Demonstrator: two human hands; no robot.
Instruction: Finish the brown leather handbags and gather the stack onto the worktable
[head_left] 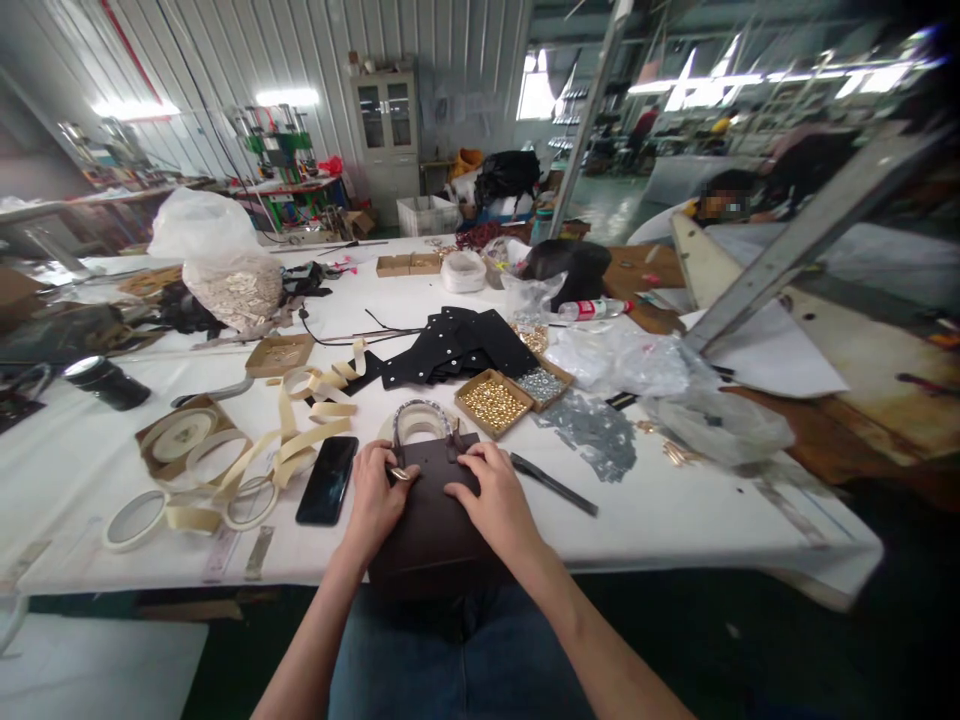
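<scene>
A dark brown handbag (435, 530) rests at the table's front edge above my lap, its wrapped handle (420, 408) standing up at the far side. My left hand (379, 498) grips the bag's left top edge near the handle base, fingers curled and thumb on the panel. A small gold-coloured piece (399, 473) shows at those fingers; whether it is held or worn I cannot tell. On the right top edge, my right hand (496, 492) is closed on the bag beside the other handle base, thumb on the panel. A roll of tape (431, 428) lies behind the handle.
Left of the bag lie a phone (328, 480), tape rolls (135, 520) and a dark canister (106, 382). Behind are black pieces (457, 345) and boxes of gold studs (493, 402) and silver studs (541, 384). A dark flat tool (553, 484) and grey metal pieces (600, 435) lie right.
</scene>
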